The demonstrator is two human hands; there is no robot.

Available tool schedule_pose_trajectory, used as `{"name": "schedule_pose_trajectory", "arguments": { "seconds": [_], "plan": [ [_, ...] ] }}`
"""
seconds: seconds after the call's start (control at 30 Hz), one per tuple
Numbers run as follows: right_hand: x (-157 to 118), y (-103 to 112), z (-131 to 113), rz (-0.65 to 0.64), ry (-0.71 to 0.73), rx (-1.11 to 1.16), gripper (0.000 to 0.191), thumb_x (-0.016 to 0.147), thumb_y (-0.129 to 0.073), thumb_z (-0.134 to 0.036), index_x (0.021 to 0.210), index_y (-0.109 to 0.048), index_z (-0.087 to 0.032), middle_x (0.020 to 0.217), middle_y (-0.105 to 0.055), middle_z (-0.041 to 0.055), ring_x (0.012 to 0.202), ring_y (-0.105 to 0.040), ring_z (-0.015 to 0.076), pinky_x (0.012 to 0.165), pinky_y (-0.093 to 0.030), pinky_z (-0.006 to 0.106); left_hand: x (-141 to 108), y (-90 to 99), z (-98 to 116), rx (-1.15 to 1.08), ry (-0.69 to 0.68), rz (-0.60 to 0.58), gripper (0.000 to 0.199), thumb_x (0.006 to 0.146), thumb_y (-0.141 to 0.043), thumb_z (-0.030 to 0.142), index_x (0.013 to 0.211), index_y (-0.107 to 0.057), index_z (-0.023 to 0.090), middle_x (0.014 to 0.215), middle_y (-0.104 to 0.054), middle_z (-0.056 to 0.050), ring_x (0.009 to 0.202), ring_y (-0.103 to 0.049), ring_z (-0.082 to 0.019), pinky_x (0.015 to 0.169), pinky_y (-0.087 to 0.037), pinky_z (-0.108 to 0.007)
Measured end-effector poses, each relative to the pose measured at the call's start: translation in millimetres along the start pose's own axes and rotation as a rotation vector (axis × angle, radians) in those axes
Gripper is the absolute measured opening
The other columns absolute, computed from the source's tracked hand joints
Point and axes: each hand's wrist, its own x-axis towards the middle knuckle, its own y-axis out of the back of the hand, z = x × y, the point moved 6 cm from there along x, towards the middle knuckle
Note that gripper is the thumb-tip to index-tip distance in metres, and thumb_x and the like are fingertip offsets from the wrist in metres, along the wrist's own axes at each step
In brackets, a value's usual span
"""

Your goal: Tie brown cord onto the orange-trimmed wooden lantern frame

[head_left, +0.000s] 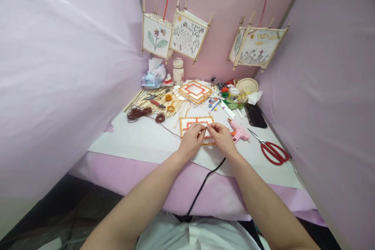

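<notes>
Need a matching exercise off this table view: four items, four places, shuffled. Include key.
Items
1. Pink plastic glue gun
2. Black rectangular phone
3. Red-handled metal scissors
4. Cream cylindrical bottle

Places
A. Farthest right of the four
B. Toward the back, beside the pale blue-and-white soft tissue pack
C. Just right of the bare right hand
D. Just right of the flat green leaves

Pairs: 1-C, 2-D, 3-A, 4-B
</notes>
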Motion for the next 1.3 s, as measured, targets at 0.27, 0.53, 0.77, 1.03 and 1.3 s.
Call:
{"name": "schedule_pose_trajectory", "arguments": {
  "seconds": [0.27,0.53,0.77,1.03,1.3],
  "plan": [
    [0,-2,5,0.047,-0.065,0.11,0.032,0.071,-0.065,-0.049,0.073,-0.058,-0.018,0.062,-0.051,-0.0029,0.056,-0.04,0.0111,0.053,-0.031,0.024,-1,1.8,-2,0.038,0.054,0.027,0.011,0.091,-0.047,0.018,0.085,-0.057,0.019,0.089,-0.059,-0.003,0.085,-0.054,-0.016,0.077,-0.044,-0.03],
    [2,6,14,0.171,-0.079,0.241,0.029,0.072,-0.067,-0.046,0.078,-0.06,-0.018,0.061,-0.047,-0.0051,0.053,-0.038,0.0092,0.051,-0.03,0.023,-4,-1.6,-1,0.147,0.065,-0.045,0.013,0.092,-0.046,0.022,0.091,-0.059,0.02,0.094,-0.06,-0.004,0.086,-0.057,-0.018,0.077,-0.045,-0.031],
    [5,16,12,0.264,-0.077,0.309,0.03,0.072,-0.067,-0.047,0.077,-0.058,-0.019,0.057,-0.045,-0.0071,0.05,-0.034,0.0086,0.048,-0.029,0.023,-5,-4.3,0,0.218,0.057,-0.091,0.019,0.093,-0.049,0.028,0.107,-0.057,0.02,0.098,-0.063,-0.005,0.088,-0.059,-0.019,0.078,-0.047,-0.033],
    [6,14,14,0.272,-0.064,0.341,0.03,0.072,-0.068,-0.047,0.077,-0.058,-0.019,0.059,-0.047,-0.0061,0.051,-0.036,0.0095,0.048,-0.03,0.024,-3,0.6,1,0.23,0.042,-0.047,0.033,0.09,-0.052,0.03,0.121,-0.049,0.018,0.103,-0.064,-0.009,0.097,-0.06,-0.024,0.087,-0.045,-0.041],
    [3,9,3,0.236,0.037,0.232,0.028,0.072,-0.067,-0.048,0.073,-0.061,-0.02,0.065,-0.056,-0.003,0.055,-0.044,0.0125,0.053,-0.036,0.026,-6,11.1,11,0.259,-0.046,0.066,0.055,0.083,-0.06,0.035,0.132,-0.038,0.019,0.124,-0.055,-0.013,0.118,-0.049,-0.028,0.101,-0.034,-0.047]
  ]
}}
